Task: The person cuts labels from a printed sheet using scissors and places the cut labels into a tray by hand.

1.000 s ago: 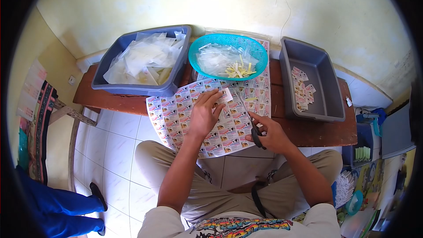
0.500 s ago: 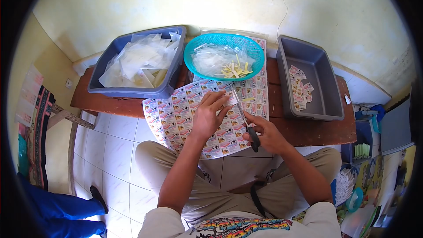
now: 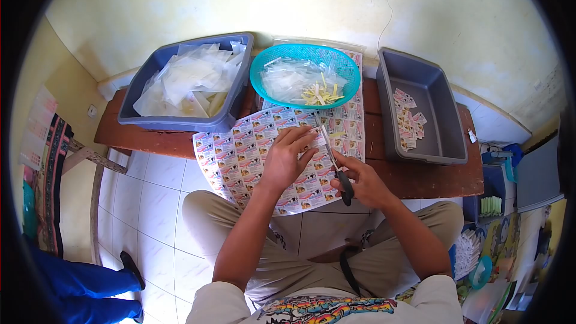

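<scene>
Left forearm (image 3: 249, 228) angled up, slightly inward; left hand (image 3: 284, 159) palm down, fingers bent, thumb and fingertips on 1 small label (image 3: 320, 137), over printed sheet (image 3: 240, 155). Scissors (image 3: 345, 187) slant along label's right side, blades pointing away. Right hand (image 3: 366, 181) clamped on scissors, forearm from lower right. Grey tub (image 3: 441, 114) farther right on surface (image 3: 429, 185).

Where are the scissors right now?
Head view, just right of centre: the scissors are in the right hand, blades beside the slip in the left hand, over the printed sheet, below the teal basket.
</scene>
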Demonstrator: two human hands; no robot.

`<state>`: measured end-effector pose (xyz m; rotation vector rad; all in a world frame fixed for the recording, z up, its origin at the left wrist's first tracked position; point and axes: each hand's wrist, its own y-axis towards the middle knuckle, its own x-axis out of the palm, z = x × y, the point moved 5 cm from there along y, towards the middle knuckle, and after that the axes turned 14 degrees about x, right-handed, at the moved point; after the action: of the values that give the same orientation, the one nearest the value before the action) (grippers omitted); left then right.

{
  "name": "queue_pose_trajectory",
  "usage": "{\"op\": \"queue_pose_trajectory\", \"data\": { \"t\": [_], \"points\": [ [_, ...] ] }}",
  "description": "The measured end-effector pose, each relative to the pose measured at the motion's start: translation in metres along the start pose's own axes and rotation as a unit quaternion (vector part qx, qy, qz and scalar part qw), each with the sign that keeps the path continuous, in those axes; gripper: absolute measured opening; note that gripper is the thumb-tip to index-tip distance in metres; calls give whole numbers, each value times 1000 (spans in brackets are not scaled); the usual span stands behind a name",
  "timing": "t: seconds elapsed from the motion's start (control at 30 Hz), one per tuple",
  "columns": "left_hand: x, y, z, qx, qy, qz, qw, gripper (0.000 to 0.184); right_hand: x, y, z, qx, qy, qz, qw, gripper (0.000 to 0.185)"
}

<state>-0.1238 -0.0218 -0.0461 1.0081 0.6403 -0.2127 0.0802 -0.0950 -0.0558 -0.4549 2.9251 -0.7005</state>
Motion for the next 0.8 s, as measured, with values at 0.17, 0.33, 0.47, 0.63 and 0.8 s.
{"op": "queue_pose_trajectory", "data": {
  "t": [0.17, 0.33, 0.47, 0.63, 0.8],
  "points": [
    [0, 0, 1, -13, -15, 4, 1000, 36, 0, 0, 3, -1, 0, 3, 1000, 81],
    [0, -1, 1, 0, 2, -4, 1000, 40, 1, 0, 2, -1, 0, 5, 1000, 81],
    [1, -1, 1, 1, 2, -4, 1000, 39, 0, 1, 2, -11, -14, 10, 1000, 82],
    [0, -1, 1, -2, -2, -7, 1000, 39, 2, 0, 1, -10, -15, 12, 1000, 80],
    [0, -1, 2, -3, 0, -8, 1000, 38, 0, 2, 5, -19, -29, 17, 999, 81]
  ]
}}
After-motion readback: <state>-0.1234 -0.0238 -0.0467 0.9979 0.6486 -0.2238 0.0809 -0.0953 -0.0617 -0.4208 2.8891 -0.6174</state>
